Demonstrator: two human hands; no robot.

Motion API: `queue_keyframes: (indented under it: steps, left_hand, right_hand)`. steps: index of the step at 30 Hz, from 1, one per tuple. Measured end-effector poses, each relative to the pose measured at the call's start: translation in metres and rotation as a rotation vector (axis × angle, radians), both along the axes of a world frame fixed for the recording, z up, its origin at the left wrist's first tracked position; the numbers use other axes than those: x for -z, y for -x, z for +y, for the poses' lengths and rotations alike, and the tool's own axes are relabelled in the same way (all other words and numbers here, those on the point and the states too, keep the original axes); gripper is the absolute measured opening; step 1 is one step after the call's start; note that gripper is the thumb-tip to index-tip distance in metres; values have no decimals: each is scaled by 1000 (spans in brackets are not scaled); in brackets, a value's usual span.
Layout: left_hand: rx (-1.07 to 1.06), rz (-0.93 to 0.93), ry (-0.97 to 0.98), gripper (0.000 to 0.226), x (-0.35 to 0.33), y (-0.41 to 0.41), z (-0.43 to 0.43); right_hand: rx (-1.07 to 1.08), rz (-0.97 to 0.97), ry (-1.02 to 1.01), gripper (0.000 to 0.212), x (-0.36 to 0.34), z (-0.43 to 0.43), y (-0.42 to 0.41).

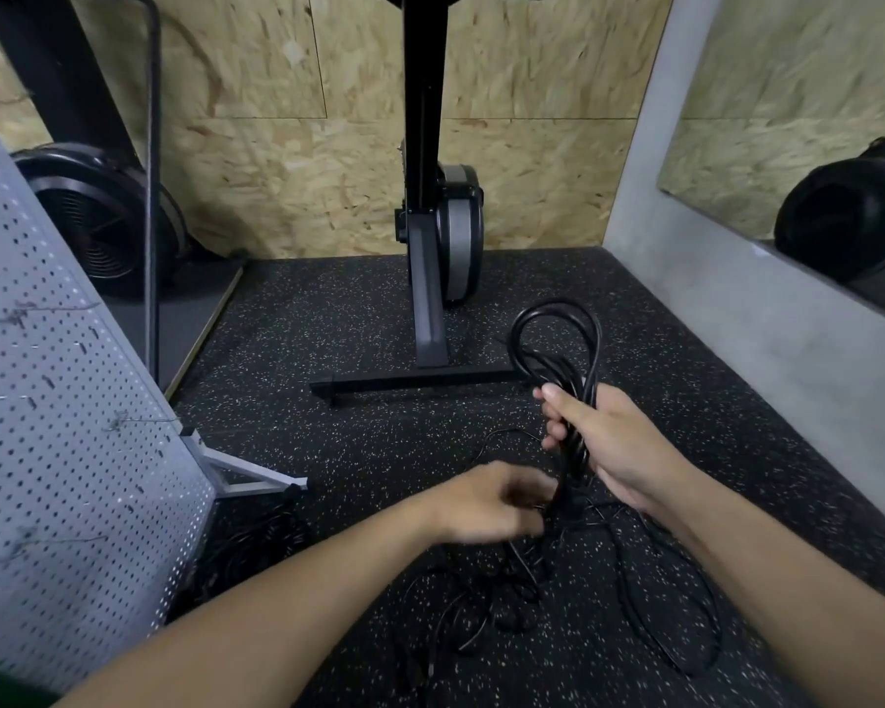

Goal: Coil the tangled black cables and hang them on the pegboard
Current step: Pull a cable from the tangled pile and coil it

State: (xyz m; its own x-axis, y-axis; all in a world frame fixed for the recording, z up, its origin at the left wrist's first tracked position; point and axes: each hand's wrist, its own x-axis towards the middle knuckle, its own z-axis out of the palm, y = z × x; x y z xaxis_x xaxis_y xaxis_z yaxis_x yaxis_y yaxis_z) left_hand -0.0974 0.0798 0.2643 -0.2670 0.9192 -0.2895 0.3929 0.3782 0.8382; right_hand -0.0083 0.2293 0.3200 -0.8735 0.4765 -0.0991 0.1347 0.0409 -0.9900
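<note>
Black coil (572, 454) half-wound, gripped tight in my right hand (604, 442); left hand (486, 503) blurs at its tail, grip unclear. Tangle (507, 602) waits at six o'clock, pegboard (72, 401) at nine, nothing hung.

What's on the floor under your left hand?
Loose black cable loops sprawl on the speckled floor, below the coil in the right hand. The left hand hides part of the tangle.

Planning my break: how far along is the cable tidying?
Done: several loops gathered into a coil, gripped by the right hand. In hand: the blurred left hand is at its lower end. Left: tangled cables lie on the floor; none hangs on the visible pegboard.
</note>
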Motion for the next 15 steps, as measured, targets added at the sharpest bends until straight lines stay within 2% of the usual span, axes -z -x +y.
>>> queue_keyframes:
  steps: [3,7,11,15]
  left_hand:
    - [94,242,-11,12,18,1,-2]
    - [14,290,7,32,23,15,-7]
    - [24,316,26,33,16,20,-7]
    - [43,295,5,32,21,14,2]
  right_hand:
    - [17,45,59,22,-5,2,-2]
    - [139,105,185,16,-8,14,-7]
    - [171,128,331,14,-9,29,-12]
    - [138,194,426,26,-7,31,-9]
